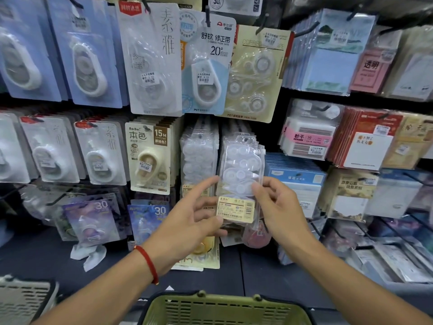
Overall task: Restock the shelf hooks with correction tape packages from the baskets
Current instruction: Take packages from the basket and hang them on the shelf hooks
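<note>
**Desk:** While both hands are raised at the display, what exactly do they hold?

**Photographer:** A clear pack (241,177) of correction tape, with a yellow label at its foot. The left hand (187,221) pinches the lower left corner beside the label, thumb in front, forefinger stretched up along the pack's edge. The right hand (278,207) pinches the right edge, fingers curled round it. Neither hand is wide; both are closed on the pack.

**Desk:** Why two hands for one light pack?

**Photographer:** My reading: the hang hole at the top has to meet a thin hook, and a grip low on both sides keeps the pack upright and steers that top edge. It sits in front of a row of like packs (236,137), so the hook is probably the one that row hangs from. Whether the hole is already on it, I cannot tell.

**Desk:** And the supply?

**Photographer:** A green basket (225,308) stands directly below the arms, a grey basket (23,299) at the lower left. Their contents are out of view. Keeping the green one underfoot shortens each reach.

**Desk:** Anything else worth a line?

**Photographer:** A second row of clear packs (199,156) hangs just to the left, and carded tapes fill the hooks above. A red cord (147,261) circles the left wrist.
</note>
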